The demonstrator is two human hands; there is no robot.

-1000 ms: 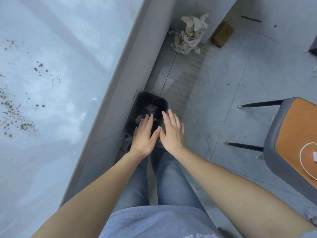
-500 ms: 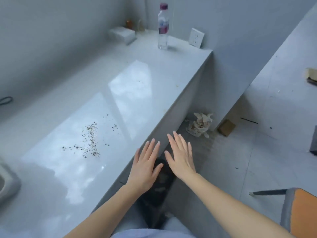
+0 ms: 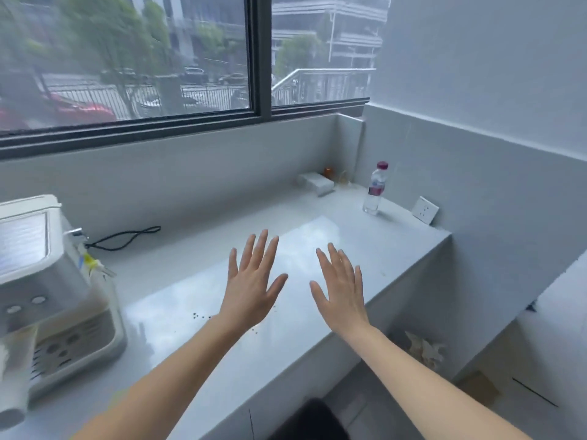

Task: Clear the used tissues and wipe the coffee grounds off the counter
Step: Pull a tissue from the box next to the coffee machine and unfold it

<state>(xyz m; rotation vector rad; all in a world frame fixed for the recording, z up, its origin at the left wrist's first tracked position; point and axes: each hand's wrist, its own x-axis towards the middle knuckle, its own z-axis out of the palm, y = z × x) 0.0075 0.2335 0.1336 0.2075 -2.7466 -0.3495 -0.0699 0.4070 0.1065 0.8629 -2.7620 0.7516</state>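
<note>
Both of my hands hover over the pale grey counter (image 3: 381, 249), fingers spread and holding nothing. My left hand (image 3: 252, 281) is above the dark coffee grounds (image 3: 200, 316), which show as a few specks beside my wrist; the rest are hidden under my arm. My right hand (image 3: 341, 289) is near the counter's front edge. The black bin (image 3: 309, 419) stands on the floor below, between my arms. A crumpled heap of paper (image 3: 424, 347) lies on the floor under the counter's right end. No tissues show on the counter.
A white coffee machine (image 3: 47, 290) fills the counter's left end, with a black cable (image 3: 127, 238) behind it. A water bottle (image 3: 376, 188), a white box (image 3: 317, 183) and a loose socket plate (image 3: 425, 210) sit at the far right. A window runs along the back.
The view has swung up from the bin on the floor to the counter and window. Both open hands rose from over the bin to above the counter.
</note>
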